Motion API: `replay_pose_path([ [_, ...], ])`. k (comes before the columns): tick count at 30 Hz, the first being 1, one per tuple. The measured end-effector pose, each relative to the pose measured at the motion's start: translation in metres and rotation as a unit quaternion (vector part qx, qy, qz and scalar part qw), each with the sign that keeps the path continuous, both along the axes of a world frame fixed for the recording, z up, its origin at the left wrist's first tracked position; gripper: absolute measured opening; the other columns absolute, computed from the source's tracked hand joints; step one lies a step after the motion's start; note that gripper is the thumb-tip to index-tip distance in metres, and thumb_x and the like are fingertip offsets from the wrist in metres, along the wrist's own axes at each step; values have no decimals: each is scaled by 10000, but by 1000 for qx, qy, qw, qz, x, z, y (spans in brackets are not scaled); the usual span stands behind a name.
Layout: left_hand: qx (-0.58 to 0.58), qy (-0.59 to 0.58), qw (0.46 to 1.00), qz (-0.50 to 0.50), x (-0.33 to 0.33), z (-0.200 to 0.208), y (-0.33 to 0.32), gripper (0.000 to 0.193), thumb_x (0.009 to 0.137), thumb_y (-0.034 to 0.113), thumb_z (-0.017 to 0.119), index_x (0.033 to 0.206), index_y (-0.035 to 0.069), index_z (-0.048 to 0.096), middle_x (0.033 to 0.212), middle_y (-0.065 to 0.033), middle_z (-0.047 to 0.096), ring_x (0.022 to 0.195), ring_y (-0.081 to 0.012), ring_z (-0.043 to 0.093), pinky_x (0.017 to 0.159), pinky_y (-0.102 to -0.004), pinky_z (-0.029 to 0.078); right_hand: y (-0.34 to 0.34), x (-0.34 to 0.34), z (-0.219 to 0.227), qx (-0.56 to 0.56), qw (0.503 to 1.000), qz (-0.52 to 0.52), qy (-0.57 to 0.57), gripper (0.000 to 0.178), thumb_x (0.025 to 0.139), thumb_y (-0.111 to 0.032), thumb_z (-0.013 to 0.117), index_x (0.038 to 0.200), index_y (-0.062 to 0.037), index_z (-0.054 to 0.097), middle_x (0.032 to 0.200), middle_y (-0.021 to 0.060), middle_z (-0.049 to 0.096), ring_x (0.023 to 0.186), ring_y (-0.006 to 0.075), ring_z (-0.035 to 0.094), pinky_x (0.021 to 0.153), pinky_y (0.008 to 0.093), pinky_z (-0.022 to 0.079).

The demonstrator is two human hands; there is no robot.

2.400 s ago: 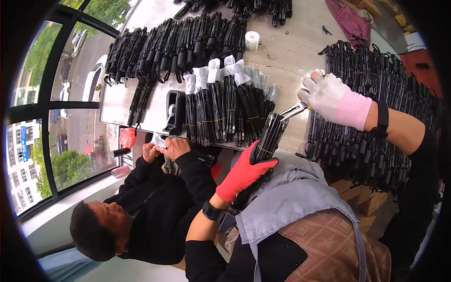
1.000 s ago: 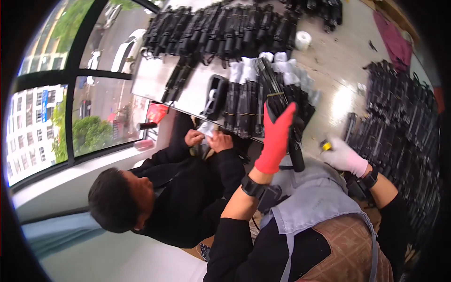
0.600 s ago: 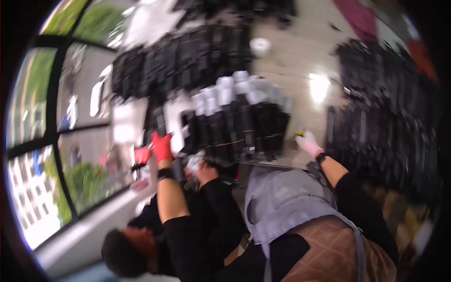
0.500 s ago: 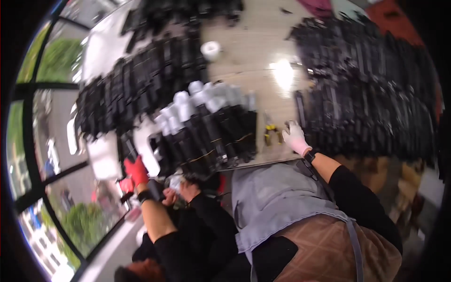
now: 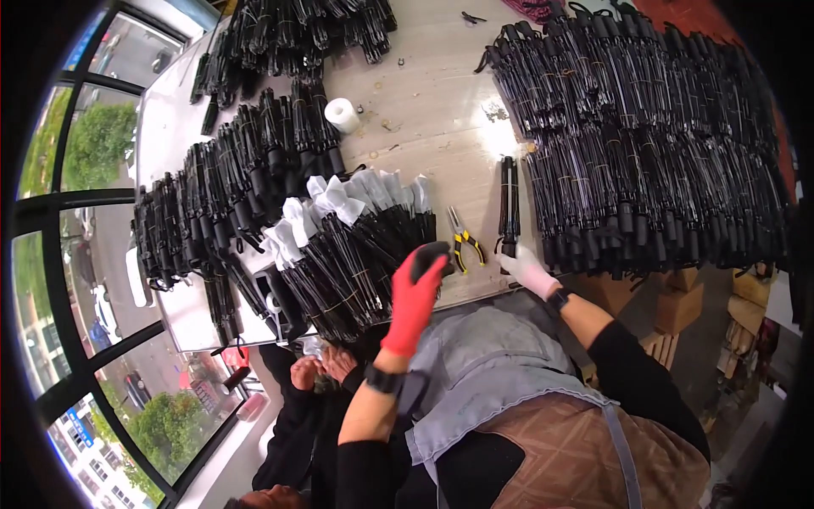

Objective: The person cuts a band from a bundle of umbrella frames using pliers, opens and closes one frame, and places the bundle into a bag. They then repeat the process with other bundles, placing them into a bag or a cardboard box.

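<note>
Black and slim, the lone bundle lies lengthwise on bare table, just left of the great pile. At its near end we find the right hand, white-gloved, its fingertips touching or nearly so; whether they are closed on it, we cannot tell. We judge the step in hand to be taking up or setting down this bundle; the next move would call for a sure hold on its near end or a clean release. Left of it lie the pliers, unheld, handles parted. Beside these, we note the red-gloved left hand over the table's near edge; nothing shows in it, though we cannot tell whether its fingers meet. Farther left stand out the white-capped bundles, with a white roll beyond, and a co-worker's hands below.
</note>
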State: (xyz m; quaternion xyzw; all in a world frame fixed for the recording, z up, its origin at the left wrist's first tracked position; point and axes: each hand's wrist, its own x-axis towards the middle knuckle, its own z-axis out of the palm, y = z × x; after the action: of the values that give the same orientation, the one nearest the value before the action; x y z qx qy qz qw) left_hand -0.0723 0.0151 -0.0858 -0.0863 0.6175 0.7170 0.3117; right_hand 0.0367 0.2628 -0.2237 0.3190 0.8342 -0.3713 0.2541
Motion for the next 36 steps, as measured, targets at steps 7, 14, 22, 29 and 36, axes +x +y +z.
replay_pose_path([
  [7, 238, -161, 956, 55, -10, -20, 77, 422, 878, 154, 684, 1232, 46, 482, 1033, -101, 639, 872, -181, 654, 723, -295, 534, -11, -20, 139, -290, 931, 186, 122, 327, 859, -272, 647, 962, 38, 623, 900, 220, 668, 817, 353, 653, 740, 403, 511],
  [14, 89, 49, 993, 62, -11, 28, 67, 375, 804, 41, 721, 1128, 29, 533, 845, -36, 627, 673, -117, 599, 584, -263, 478, 0, -104, 220, 122, 819, 225, 513, 223, 794, -140, 661, 990, -47, 610, 882, 129, 594, 793, 342, 587, 765, 417, 485],
  [22, -51, 283, 941, 176, 1, 27, 44, 470, 771, 61, 726, 1189, 5, 517, 867, -102, 644, 698, -204, 635, 613, -302, 489, -67, -145, 238, 128, 695, 416, 572, 143, 758, -70, 634, 877, -48, 559, 866, 145, 556, 771, 359, 555, 725, 445, 463],
  [29, -286, 328, 897, 73, 0, 58, 5, 481, 775, 213, 747, 1186, 52, 556, 1009, -144, 670, 914, -295, 659, 777, -399, 508, -62, -136, 253, -454, 869, 99, 169, 85, 901, -134, 510, 910, -50, 498, 732, -25, 460, 595, 47, 438, 495, 217, 337],
  [36, -369, 387, 843, -55, 1, 43, -7, 427, 730, 297, 775, 1052, 75, 602, 879, -115, 669, 819, -283, 656, 676, -366, 501, -13, -122, 233, -216, 920, 309, 112, 185, 956, -213, 500, 980, -46, 576, 583, -26, 456, 463, 56, 398, 429, 203, 304],
])
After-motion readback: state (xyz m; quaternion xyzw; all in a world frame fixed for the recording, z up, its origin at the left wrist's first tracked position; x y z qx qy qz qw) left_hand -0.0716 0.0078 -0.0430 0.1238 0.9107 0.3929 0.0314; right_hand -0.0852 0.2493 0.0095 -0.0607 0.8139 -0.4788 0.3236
